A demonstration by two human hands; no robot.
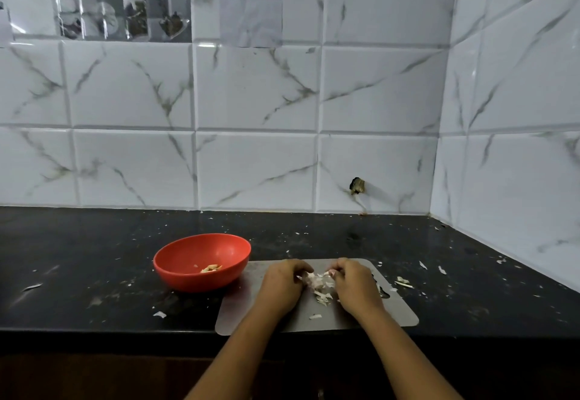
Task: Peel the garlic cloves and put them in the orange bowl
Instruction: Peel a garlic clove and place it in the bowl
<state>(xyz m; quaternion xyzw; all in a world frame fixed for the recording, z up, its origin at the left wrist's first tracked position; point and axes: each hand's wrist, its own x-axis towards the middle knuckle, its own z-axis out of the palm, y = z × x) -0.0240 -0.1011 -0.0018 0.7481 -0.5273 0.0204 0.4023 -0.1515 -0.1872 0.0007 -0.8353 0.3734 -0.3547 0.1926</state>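
Near the front edge of the counter point(94, 277), the left grip point(282, 285) and right grip point(356, 286) both clasp a garlic clump point(314, 279) over the grey mat point(389, 315), among loose skins point(324, 298). Just beside the mat's far left corner, the orange bowl point(191, 279) holds a few peeled cloves point(211, 268).

Kitchen: tiled wall point(251, 164), black counter point(94, 258)

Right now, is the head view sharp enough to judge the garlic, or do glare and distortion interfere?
Head view: dim and soft, so the garlic between left hand and right hand is a pale blur; glare only on the laminated sheets; wide-angle bends the wall tiles.
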